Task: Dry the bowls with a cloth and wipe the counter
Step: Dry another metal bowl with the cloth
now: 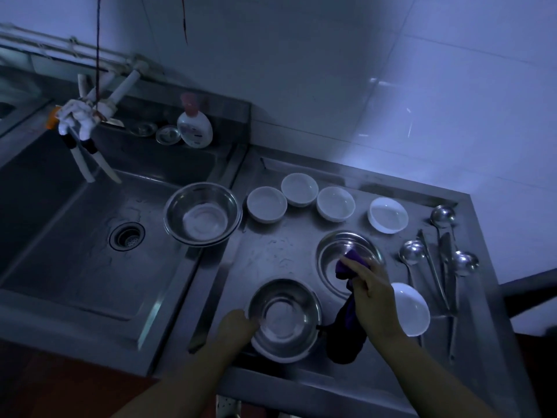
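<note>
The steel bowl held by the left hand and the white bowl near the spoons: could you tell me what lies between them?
In the head view, the right hand gripping the purple cloth.

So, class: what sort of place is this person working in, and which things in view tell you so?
Most likely a plain kitchen washing-up area: a steel sink with a drain, a steel counter holding white bowls and ladles, and a tiled wall behind.

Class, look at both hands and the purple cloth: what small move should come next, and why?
Probably bring the right hand with the purple cloth across into the steel bowl that the left hand grips at its rim. The cloth hangs just beside that bowl, which is steadied and ready for drying.
</note>
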`<action>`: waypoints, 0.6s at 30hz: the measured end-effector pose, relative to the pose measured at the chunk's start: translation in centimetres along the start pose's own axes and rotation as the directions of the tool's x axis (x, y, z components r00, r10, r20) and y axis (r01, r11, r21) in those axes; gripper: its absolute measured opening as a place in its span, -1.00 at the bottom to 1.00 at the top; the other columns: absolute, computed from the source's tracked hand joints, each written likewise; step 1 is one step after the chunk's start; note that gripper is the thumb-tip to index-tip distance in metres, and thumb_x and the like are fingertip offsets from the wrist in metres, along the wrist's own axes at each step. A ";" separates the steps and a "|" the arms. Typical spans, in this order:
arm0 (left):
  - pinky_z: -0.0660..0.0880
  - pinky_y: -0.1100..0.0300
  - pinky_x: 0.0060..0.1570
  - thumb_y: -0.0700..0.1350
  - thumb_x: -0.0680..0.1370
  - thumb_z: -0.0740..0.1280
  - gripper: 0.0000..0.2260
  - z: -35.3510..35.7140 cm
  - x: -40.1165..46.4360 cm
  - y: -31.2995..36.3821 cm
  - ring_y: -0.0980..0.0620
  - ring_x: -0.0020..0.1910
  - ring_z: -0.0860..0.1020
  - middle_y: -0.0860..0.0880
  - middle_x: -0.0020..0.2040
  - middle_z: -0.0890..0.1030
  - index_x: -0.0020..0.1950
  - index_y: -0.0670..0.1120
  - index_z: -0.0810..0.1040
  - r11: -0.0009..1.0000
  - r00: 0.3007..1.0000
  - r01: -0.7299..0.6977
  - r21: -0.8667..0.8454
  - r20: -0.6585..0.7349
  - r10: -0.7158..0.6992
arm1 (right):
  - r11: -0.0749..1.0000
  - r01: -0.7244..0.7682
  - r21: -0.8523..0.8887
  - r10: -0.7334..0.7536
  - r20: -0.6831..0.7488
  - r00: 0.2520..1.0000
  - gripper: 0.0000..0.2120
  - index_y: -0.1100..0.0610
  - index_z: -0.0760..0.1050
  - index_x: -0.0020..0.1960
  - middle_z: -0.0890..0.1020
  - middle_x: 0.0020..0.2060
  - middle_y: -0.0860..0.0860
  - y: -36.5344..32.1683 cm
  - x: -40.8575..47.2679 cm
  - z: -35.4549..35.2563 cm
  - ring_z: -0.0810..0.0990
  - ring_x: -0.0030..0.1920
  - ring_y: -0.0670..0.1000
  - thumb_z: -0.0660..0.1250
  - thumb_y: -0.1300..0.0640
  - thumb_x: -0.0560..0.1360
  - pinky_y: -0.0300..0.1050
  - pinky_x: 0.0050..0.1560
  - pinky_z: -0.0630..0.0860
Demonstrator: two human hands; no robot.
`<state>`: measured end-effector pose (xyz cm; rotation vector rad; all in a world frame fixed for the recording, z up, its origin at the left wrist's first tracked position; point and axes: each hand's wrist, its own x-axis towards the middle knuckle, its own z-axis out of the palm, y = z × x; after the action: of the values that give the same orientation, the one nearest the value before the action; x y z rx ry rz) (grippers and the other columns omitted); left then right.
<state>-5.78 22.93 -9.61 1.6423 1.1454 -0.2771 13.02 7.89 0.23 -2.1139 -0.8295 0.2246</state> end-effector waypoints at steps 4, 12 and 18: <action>0.41 0.19 -0.21 -0.19 0.58 0.25 -0.77 0.2 -2.1 2.0 -0.03 -0.22 0.52 -0.23 -0.19 0.59 -0.28 -0.15 0.45 0.998 0.992 -0.067 -0.020 -0.108 0.064 | 1.000 0.012 -0.003 -0.012 -0.010 1.000 -0.53 0.15 0.56 0.21 0.51 0.15 0.09 0.6 -1.0 -1.6 0.49 0.14 0.11 0.18 0.55 0.46 -0.03 0.19 0.45; 0.45 0.10 -0.24 -0.22 0.51 0.24 -0.91 -2.0 -8.2 10.6 -0.01 -0.25 0.55 -0.02 -0.26 0.59 -0.15 -0.07 0.50 0.930 0.845 -0.362 -0.056 -0.440 0.303 | 0.976 0.052 0.214 -0.042 -0.050 0.998 -0.50 -0.11 0.36 0.20 0.53 0.13 -0.02 -1.7 -1.4 -4.9 0.53 0.14 0.06 0.23 0.44 0.49 -0.02 0.17 0.47; 0.43 0.48 -0.18 -0.22 0.55 0.23 -0.57 -3.4 -13.7 15.5 0.32 -0.13 0.55 0.24 -0.16 0.63 -0.05 0.39 0.49 0.757 0.610 -0.649 0.072 -0.545 0.575 | 0.882 0.462 0.096 -0.398 -0.374 0.838 -0.68 0.14 0.45 0.14 0.50 0.14 0.10 -4.7 -1.5 -8.2 0.43 0.21 -0.02 0.28 0.39 0.43 -0.22 0.30 0.37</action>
<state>-1.77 18.80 10.56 1.9416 0.8747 0.7548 13.12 3.69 8.81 -1.6711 -1.0031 -0.2957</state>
